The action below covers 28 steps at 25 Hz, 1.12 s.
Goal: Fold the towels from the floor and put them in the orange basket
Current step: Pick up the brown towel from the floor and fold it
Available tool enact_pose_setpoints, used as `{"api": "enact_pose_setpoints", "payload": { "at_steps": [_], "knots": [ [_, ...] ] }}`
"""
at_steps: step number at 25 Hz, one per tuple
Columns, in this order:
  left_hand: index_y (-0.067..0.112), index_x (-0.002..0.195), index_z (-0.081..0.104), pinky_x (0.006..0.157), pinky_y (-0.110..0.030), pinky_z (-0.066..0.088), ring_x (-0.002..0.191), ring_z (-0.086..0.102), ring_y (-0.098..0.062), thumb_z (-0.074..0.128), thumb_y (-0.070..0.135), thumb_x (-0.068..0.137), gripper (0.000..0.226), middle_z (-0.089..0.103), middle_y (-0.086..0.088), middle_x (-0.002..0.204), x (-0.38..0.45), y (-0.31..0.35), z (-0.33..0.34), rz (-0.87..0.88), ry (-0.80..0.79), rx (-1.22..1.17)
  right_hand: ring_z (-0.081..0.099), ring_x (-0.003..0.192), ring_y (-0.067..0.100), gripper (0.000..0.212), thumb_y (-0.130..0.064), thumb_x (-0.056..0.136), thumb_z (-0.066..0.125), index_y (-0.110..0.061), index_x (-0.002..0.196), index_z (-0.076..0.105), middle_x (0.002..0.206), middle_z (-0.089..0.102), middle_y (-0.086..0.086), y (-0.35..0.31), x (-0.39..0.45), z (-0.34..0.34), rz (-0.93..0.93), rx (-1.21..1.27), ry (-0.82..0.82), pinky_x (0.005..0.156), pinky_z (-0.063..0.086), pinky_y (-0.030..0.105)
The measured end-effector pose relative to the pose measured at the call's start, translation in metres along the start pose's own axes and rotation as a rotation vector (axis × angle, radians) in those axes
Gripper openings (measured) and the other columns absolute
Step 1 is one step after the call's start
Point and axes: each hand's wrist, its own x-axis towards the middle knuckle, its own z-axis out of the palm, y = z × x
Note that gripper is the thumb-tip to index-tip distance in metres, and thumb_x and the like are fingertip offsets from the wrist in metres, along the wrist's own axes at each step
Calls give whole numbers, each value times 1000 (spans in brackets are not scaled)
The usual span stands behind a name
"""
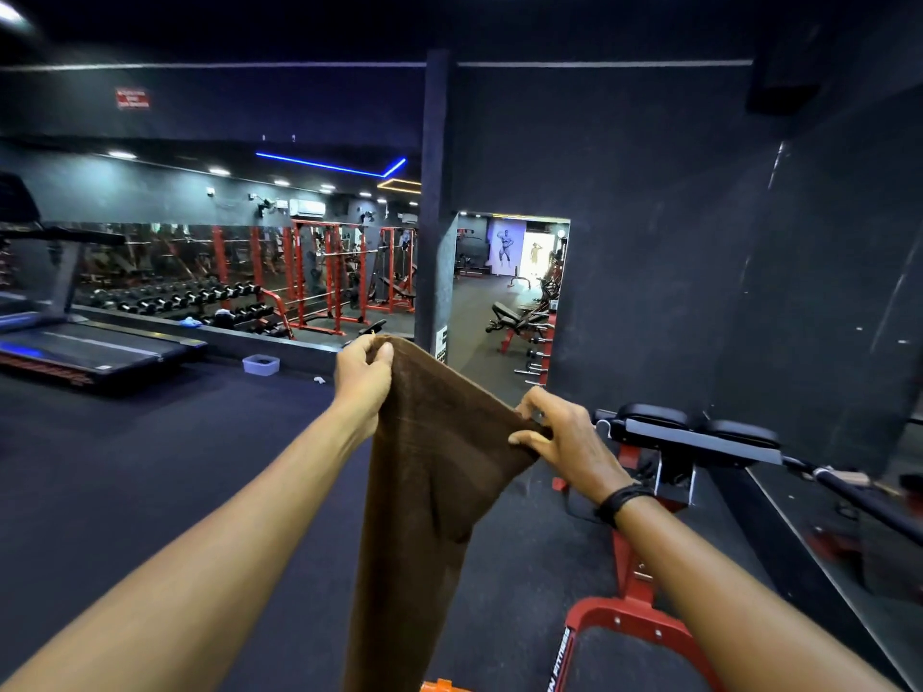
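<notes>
a red-framed gym machine (644,586) with black pads stands just right of the arms; a treadmill (90,349) and a small pale tub (260,365) sit far left on the dark floor (150,467). one brown towel (419,491) hangs long axis vertical, top edge sloping down rightward. the left hand (362,377) pinches its upper corner, the right hand (564,437) grips the lower one. an orange sliver (442,685), too small to tell what it is, shows at the bottom edge.

Matt brown cloth towel (429,472), faintly ribbed

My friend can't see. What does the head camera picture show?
Two hands, left hand and right hand, hold up a long brown cloth towel by its top edge in a dark gym, with a red metal exercise bench nearby.
</notes>
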Motion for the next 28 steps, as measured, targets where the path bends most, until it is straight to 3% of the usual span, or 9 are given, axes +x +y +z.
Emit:
{"api": "enact_pose_setpoints", "payload": {
  "at_steps": [5,10,13,16,19,21,23,26,28],
  "knots": [
    [20,95,65,92,-43,51,103,62,-25,49,17,98,17,68,-8,102,10,-11,-13,-52,19,33,52,82,-1,29,-13,74,79,-16,95,59,90,56,-10,6,9,-4,-38,-13,-78,75,41,14],
    [19,99,66,93,-47,52,101,64,-24,50,17,97,16,69,-6,100,11,-13,-16,-47,-1,50,53,78,-3,14,-25,81,76,-15,88,70,85,60,-8,-2,8,-11,53,-102,-481,64,35,9],
    [20,102,67,94,-46,50,101,62,-22,53,21,95,15,69,-2,102,18,-20,-31,81,33,248,48,57,1,23,-26,82,75,-21,68,58,60,55,-5,-1,15,-21,120,-50,-119,55,36,22],
    [20,106,68,94,-43,50,102,62,-20,56,25,94,18,70,0,103,21,-20,-42,169,30,372,48,55,9,19,-17,79,77,-12,82,59,60,58,9,-3,25,-22,244,182,159,54,46,29],
    [17,97,69,89,-40,52,95,63,-20,57,23,93,14,71,-1,94,18,-27,-50,144,-66,471,53,56,11,30,-9,77,78,-14,98,57,64,58,8,2,24,-20,374,382,136,55,52,27],
    [15,87,69,77,-35,54,83,63,-19,58,20,93,14,68,-3,80,13,-34,-58,46,-260,609,57,57,14,31,-7,75,79,-11,98,59,62,60,9,9,17,-28,442,357,-72,59,54,34],
    [13,80,66,57,-24,51,62,57,-7,55,13,95,19,62,1,66,2,-27,-50,-10,-446,511,56,48,9,29,-1,76,76,-3,99,58,53,59,-1,10,21,-45,451,403,-285,49,52,26],
    [14,94,60,56,-16,47,57,58,4,54,14,96,6,68,10,65,-3,3,-18,96,-320,-124,64,60,6,33,-9,76,72,-10,105,57,69,69,-2,2,46,-74,436,782,54,55,52,18],
    [15,110,54,60,-22,46,62,59,-3,67,38,84,37,69,7,76,-6,13,-8,39,-511,-201,69,87,15,38,-16,79,71,-11,114,58,100,72,5,-5,47,-75,477,865,-12,76,58,27]
  ]
}}
